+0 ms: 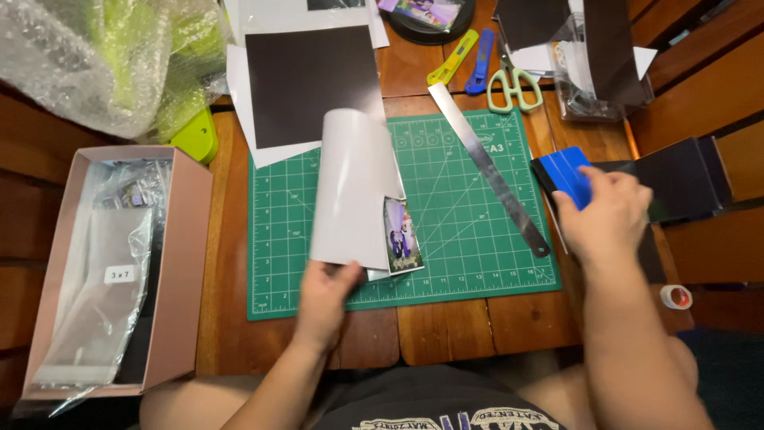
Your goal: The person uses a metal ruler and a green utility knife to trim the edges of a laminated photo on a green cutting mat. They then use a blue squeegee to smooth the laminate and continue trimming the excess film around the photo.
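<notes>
1. A long pink cardboard box (187, 263) stands open, well to the left of the green cutting mat (477, 231); its walls are pink outside and pale inside.
2. Clear plastic sleeves (107, 279) lie stacked inside that box, glossy and crinkled.
3. A small white rectangular label (121, 275) with dark print sits on the top sleeve, left of the mat.
4. A bundle of bubble wrap (95, 60) around something lime green lies up and left of the mat, beyond the box.
5. A clear plastic container (593, 76) stands up and right of the mat, with a dark sheet in it.
</notes>
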